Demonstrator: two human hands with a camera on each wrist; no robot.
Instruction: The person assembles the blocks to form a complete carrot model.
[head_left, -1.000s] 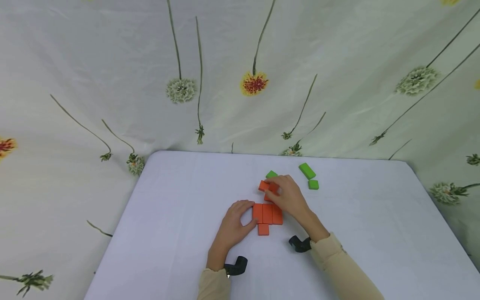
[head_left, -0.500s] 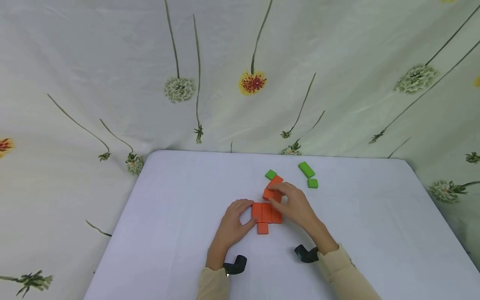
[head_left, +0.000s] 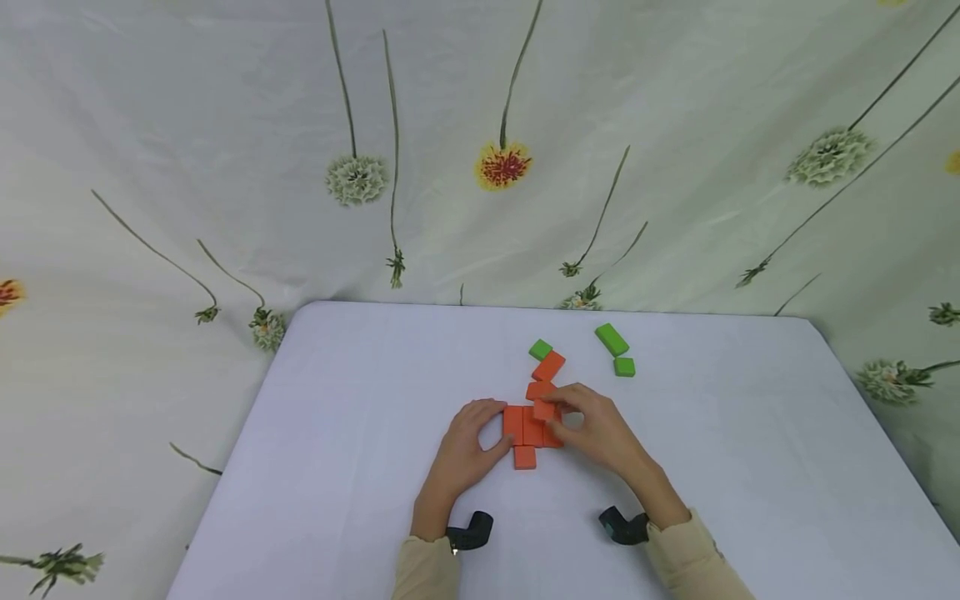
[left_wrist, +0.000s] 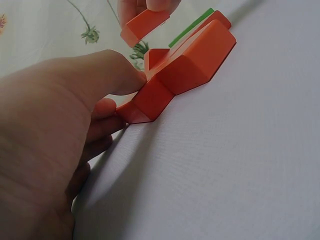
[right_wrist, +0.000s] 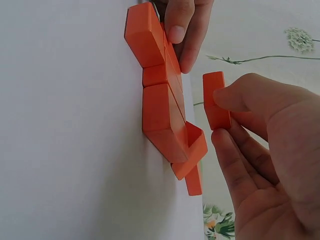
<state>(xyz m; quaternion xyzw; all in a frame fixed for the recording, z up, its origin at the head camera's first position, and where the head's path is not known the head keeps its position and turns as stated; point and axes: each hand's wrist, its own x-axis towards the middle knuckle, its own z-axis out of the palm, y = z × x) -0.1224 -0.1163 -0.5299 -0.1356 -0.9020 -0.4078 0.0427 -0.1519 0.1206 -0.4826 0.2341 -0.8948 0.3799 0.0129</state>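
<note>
Three orange blocks (head_left: 533, 427) lie side by side on the table, a smaller orange block (head_left: 525, 457) against their front side. My left hand (head_left: 467, 450) holds the leftmost block of the row by its ends, between thumb and fingers, as the left wrist view (left_wrist: 137, 107) also shows. My right hand (head_left: 600, 429) pinches a small orange block (right_wrist: 216, 100) between thumb and fingers, raised above the row's back right part. Just behind the row lies another orange block (head_left: 538, 390), partly hidden by the right fingers. A slanted orange block (head_left: 550, 366) sits farther back.
A small green block (head_left: 540, 349) lies by the slanted orange one. To the right at the back are a long green block (head_left: 612, 339) and a small green block (head_left: 624, 367). The white table (head_left: 360, 400) ends at a flowered cloth (head_left: 420, 125).
From the orange blocks at the back, my right hand has drawn toward me, now with a small orange block held over the row. My left hand has stayed in place.
</note>
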